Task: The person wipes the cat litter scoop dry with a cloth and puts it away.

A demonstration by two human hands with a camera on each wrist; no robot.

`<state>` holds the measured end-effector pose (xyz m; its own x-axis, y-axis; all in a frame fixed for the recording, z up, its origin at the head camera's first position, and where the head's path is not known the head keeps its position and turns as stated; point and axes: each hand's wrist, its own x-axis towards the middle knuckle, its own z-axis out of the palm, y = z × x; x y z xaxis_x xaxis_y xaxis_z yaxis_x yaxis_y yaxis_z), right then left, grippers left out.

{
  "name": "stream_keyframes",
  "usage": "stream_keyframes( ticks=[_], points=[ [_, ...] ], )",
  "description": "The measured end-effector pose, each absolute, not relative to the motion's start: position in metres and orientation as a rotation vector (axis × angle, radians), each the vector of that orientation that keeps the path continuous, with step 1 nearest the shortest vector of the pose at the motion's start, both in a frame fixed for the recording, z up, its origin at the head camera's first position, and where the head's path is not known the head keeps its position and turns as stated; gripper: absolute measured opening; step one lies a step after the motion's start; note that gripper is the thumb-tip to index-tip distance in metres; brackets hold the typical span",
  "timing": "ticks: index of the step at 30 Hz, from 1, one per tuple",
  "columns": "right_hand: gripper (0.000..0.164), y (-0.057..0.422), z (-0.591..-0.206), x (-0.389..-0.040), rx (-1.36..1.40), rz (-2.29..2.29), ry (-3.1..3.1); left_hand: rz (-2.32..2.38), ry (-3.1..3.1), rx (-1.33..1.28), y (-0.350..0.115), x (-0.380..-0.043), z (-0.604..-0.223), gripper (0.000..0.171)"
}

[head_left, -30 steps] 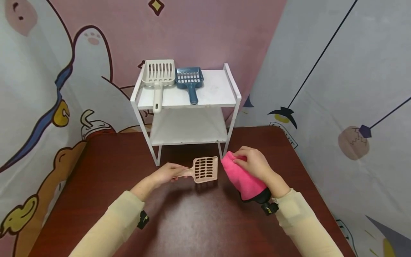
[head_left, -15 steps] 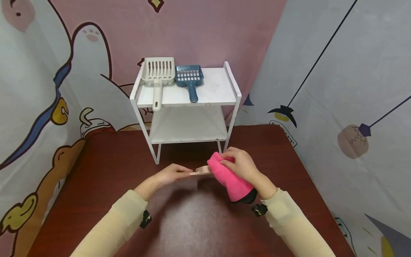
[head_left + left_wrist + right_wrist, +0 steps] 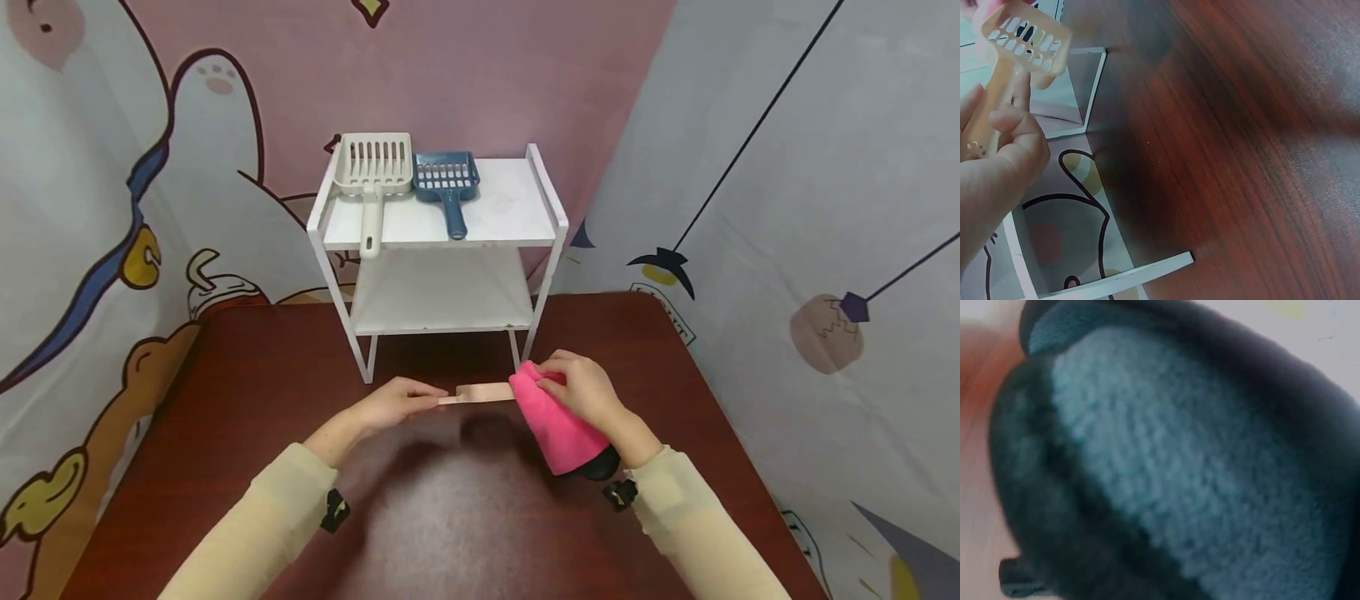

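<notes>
My left hand holds a peach-coloured litter scoop by its handle, above the table. In the head view the scoop is edge-on; its slotted head shows in the left wrist view, where the hand has fingers around the handle. My right hand pinches the top of a pink cloth with a black lower part. The cloth meets or overlaps the scoop's right end; contact is unclear. Blurred grey-blue fuzzy fabric with a dark border fills the right wrist view, and the right fingers are hidden there.
A white two-tier rack stands behind the hands on the dark red-brown table. On its top shelf lie a cream litter scoop and a smaller blue litter scoop. Patterned fabric walls surround the table.
The held scoop has turned from showing its slotted face to edge-on. My right hand brought the cloth left onto the scoop's head, then slid it slightly back right.
</notes>
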<state>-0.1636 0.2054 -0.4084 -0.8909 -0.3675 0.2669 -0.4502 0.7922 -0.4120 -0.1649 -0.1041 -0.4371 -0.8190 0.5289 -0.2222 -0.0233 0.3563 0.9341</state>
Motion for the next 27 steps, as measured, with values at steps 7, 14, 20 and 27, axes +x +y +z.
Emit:
stream_keyframes(
  ticks=[7, 14, 20, 27],
  points=[
    [0.02, 0.222, -0.408, -0.165, 0.566, 0.817, -2.831, 1.554, 2.054, 0.337, -0.106, -0.166, -0.442, 0.039],
    [0.02, 0.201, -0.4, -0.163, 0.604, 0.975, -2.759, 1.673, 1.832, 0.244, -0.098, -0.164, -0.444, 0.041],
    [0.019, 0.177, -0.403, -0.158, 0.704, 0.878, -2.758, 1.644, 1.854, 0.281, -0.09, -0.164, -0.439, 0.041],
    [0.015, 0.177, -0.408, -0.158, 0.677, 0.759, -2.775, 1.649, 1.843, 0.318, -0.093, -0.163, -0.437, 0.041]
  ],
)
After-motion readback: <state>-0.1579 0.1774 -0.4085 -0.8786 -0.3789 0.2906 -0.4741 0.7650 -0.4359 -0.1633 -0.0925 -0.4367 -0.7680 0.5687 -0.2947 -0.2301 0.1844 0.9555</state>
